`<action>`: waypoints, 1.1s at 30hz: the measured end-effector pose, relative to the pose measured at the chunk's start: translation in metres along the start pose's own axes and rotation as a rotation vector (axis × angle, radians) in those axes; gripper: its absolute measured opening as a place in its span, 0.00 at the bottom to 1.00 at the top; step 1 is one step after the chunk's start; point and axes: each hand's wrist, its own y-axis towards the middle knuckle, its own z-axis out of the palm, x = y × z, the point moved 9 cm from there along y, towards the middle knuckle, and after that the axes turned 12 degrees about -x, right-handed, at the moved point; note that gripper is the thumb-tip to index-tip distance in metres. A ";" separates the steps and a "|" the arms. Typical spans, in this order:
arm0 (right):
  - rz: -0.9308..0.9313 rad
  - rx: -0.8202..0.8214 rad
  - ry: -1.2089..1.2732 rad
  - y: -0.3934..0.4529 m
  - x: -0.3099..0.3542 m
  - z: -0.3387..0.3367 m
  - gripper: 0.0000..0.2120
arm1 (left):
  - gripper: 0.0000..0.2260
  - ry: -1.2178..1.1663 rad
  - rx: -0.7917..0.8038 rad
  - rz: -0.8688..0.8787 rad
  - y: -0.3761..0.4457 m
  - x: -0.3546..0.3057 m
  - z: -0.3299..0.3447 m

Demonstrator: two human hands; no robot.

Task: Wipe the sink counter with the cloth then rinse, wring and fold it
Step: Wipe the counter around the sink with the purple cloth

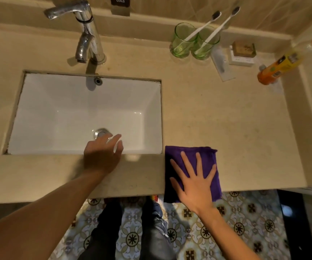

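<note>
A folded purple cloth (192, 171) lies on the beige sink counter (226, 119), just right of the white rectangular sink (57, 109). Its long axis runs from the sink's near right corner toward the person, and its near end overhangs the counter's front edge. The right hand (194, 182) presses flat on the cloth, fingers straight and spread wide, pointing away from the person. The left hand (102, 156) hangs over the sink's front rim, fingers loosely extended toward the drain (101, 133), holding nothing. A chrome faucet (87, 34) stands behind the sink. Two green glasses (194, 44) with toothbrushes, a soap box (243, 53) and an orange bottle (279, 66) sit at the far right.
</note>
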 end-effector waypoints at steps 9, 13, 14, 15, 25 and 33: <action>-0.006 0.022 -0.001 0.014 -0.012 -0.015 0.27 | 0.17 -0.271 -0.113 0.050 -0.003 0.025 -0.019; 0.002 -0.010 -0.038 0.012 -0.004 -0.010 0.28 | 0.22 -0.226 -0.038 -0.084 -0.011 0.091 -0.051; 0.012 -0.020 -0.047 0.012 -0.002 -0.009 0.28 | 0.23 -0.177 -0.018 -0.110 -0.015 0.113 -0.057; 0.021 -0.026 -0.056 0.012 0.000 -0.009 0.28 | 0.24 -0.132 0.018 -0.140 -0.020 0.137 -0.059; 0.020 -0.066 -0.031 0.021 0.108 0.001 0.28 | 0.25 0.114 0.155 -0.191 -0.051 0.312 -0.063; -0.060 -0.059 0.033 0.038 0.250 0.002 0.28 | 0.26 0.052 0.058 -0.084 -0.053 0.316 -0.063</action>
